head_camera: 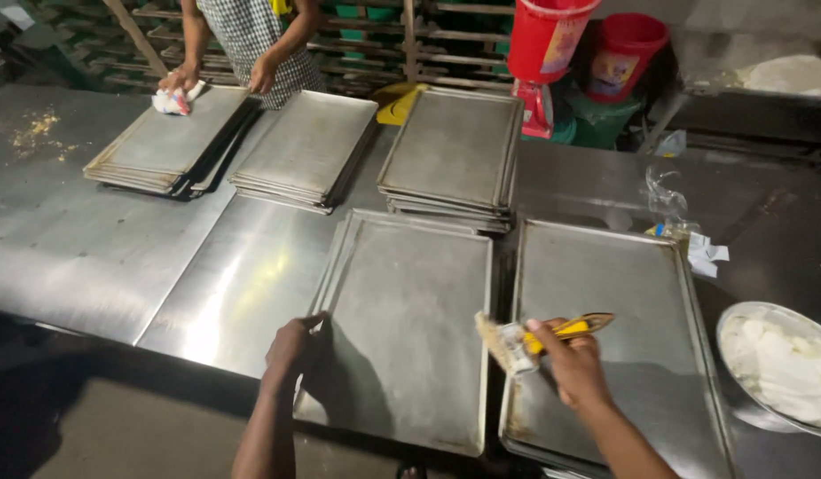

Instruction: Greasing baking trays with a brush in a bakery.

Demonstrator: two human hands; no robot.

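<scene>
My left hand (pixel 292 346) grips the near left edge of a metal baking tray (pixel 410 302) that lies on a steel table. My right hand (pixel 572 364) holds a yellow-handled brush (pixel 517 341) with pale bristles, hovering at the gap between that tray and a second tray (pixel 623 293) to its right. Both trays are bare.
Three stacks of trays (pixel 455 146) sit further back on the steel table (pixel 91 239). A person across the table wipes the left stack with a cloth (pixel 172 100). A metal bowl of white fat (pixel 787 364) stands at right. Red buckets (pixel 548 35) are behind; crumbs at far left.
</scene>
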